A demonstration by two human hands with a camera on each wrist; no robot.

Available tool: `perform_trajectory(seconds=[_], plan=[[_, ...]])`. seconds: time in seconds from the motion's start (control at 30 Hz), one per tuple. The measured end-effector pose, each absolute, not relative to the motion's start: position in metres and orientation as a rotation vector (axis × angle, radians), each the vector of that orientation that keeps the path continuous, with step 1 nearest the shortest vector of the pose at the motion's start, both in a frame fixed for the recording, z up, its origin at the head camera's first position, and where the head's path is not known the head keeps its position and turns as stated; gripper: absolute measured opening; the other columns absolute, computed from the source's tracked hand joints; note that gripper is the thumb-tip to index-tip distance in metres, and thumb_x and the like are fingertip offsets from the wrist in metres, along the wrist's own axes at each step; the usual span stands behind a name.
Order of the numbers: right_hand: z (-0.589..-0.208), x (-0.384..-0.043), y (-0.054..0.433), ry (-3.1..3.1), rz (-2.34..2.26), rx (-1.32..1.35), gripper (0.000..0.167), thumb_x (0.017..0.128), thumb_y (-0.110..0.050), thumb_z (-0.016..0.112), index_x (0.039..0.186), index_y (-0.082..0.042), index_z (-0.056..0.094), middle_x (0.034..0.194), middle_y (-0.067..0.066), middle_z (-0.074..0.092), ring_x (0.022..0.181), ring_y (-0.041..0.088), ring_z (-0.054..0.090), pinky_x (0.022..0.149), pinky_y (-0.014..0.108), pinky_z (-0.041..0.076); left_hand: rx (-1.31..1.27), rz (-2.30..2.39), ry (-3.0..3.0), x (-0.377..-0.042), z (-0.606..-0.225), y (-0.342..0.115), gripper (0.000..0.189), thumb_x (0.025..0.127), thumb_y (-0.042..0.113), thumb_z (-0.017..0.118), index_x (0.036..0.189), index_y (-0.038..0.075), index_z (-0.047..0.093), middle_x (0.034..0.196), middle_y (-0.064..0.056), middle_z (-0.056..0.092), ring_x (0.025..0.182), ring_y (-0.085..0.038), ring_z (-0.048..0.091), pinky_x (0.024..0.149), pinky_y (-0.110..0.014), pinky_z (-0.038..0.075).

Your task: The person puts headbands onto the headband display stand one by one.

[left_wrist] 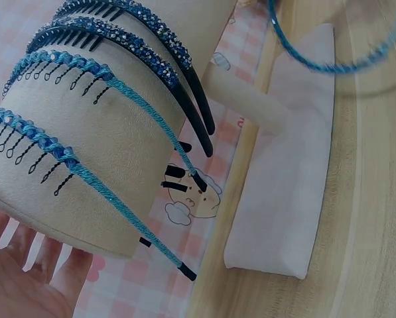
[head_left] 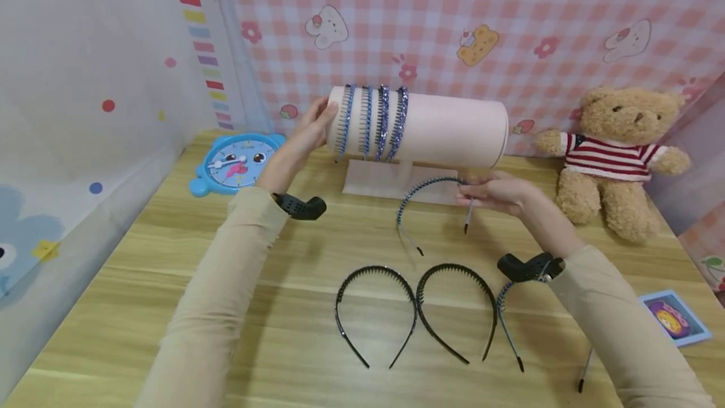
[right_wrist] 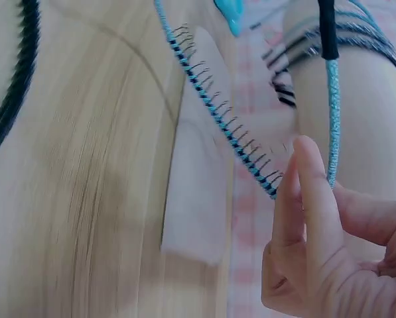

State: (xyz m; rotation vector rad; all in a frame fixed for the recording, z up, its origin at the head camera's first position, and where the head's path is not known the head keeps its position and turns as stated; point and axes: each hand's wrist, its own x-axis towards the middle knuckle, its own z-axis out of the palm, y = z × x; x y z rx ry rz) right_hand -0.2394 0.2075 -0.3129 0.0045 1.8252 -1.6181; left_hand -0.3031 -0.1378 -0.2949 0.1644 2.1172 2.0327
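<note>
Four headbands sit side by side on the left half of a pale pink roll-shaped headband stand [head_left: 453,128]: two blue braided headbands [left_wrist: 111,189] with wire teeth and two glittery dark-blue headbands [left_wrist: 128,50] with black ends. At the roll's left end, my left hand [head_left: 308,131] rests with its fingers straight against the end, fingertips hidden behind the edge. In front of the stand's base [left_wrist: 277,212], my right hand [head_left: 498,191] pinches a blue toothed headband [head_left: 416,191] near one end between thumb and fingers. This headband hangs above the table, its ends pointing down.
Two black headbands [head_left: 370,269] [head_left: 453,266] lie on the wooden table [head_left: 272,332] in front; another blue headband [head_left: 510,332] lies partly under my right forearm. A blue toy clock [head_left: 238,162] is at left, a teddy bear [head_left: 608,156] and small framed picture [head_left: 674,318] at right.
</note>
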Motion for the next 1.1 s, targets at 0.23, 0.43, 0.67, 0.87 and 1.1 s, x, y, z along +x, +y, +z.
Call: perform_trajectory(seconds=[0.23, 0.43, 0.67, 0.87, 1.1], plan=[[-0.301, -0.229, 0.246, 1.781, -1.784, 0.077, 0.065, 0.095, -0.001, 0.041, 0.137, 0.015, -0.006, 0.093, 0.001, 0.059, 0.086, 0.007, 0.065, 0.087, 0.017, 0.051, 0.161, 2.019, 2.137, -0.302, -0.293, -0.139, 0.060, 0.095, 0.045, 0.039, 0.146, 0.021, 0.018, 0.148, -0.004, 0.025, 0.135, -0.023, 0.030, 0.112, -0.040, 0.031], [-0.296, -0.226, 0.257, 1.724, -1.864, 0.114, 0.051, 0.092, 0.000, 0.047, 0.131, 0.012, 0.016, 0.093, 0.006, 0.060, 0.086, 0.011, 0.066, 0.088, 0.020, 0.052, 0.155, 2.021, 2.131, -0.302, -0.293, -0.139, 0.059, 0.095, 0.044, 0.039, 0.146, 0.022, 0.018, 0.149, -0.003, 0.025, 0.135, -0.023, 0.030, 0.111, -0.040, 0.031], [-0.283, -0.222, 0.264, 1.711, -2.050, 0.173, 0.007, 0.087, -0.002, 0.058, 0.092, -0.001, 0.061, 0.085, 0.006, 0.067, 0.081, 0.013, 0.068, 0.079, 0.019, 0.055, 0.144, 2.030, 2.119, -0.303, -0.294, -0.138, 0.058, 0.095, 0.044, 0.039, 0.146, 0.022, 0.019, 0.147, -0.004, 0.026, 0.133, -0.023, 0.032, 0.110, -0.040, 0.033], [-0.265, -0.217, 0.246, 2.385, -1.918, 0.026, 0.016, 0.081, -0.017, 0.068, 0.080, -0.008, 0.055, 0.068, -0.010, 0.060, 0.065, 0.004, 0.065, 0.064, 0.018, 0.056, 0.141, 2.011, 2.126, -0.303, -0.294, -0.137, 0.059, 0.095, 0.045, 0.038, 0.146, 0.022, 0.018, 0.148, -0.003, 0.025, 0.134, -0.024, 0.031, 0.111, -0.040, 0.032], [-0.260, -0.222, 0.219, 3.100, -1.164, -0.282, 0.029, 0.077, -0.021, 0.074, 0.082, 0.000, 0.054, 0.070, -0.001, 0.063, 0.056, -0.004, 0.055, 0.048, 0.016, 0.046, 0.160, 2.017, 2.129, -0.301, -0.293, -0.137, 0.059, 0.095, 0.044, 0.038, 0.146, 0.021, 0.018, 0.148, -0.004, 0.026, 0.134, -0.023, 0.031, 0.111, -0.040, 0.032]])
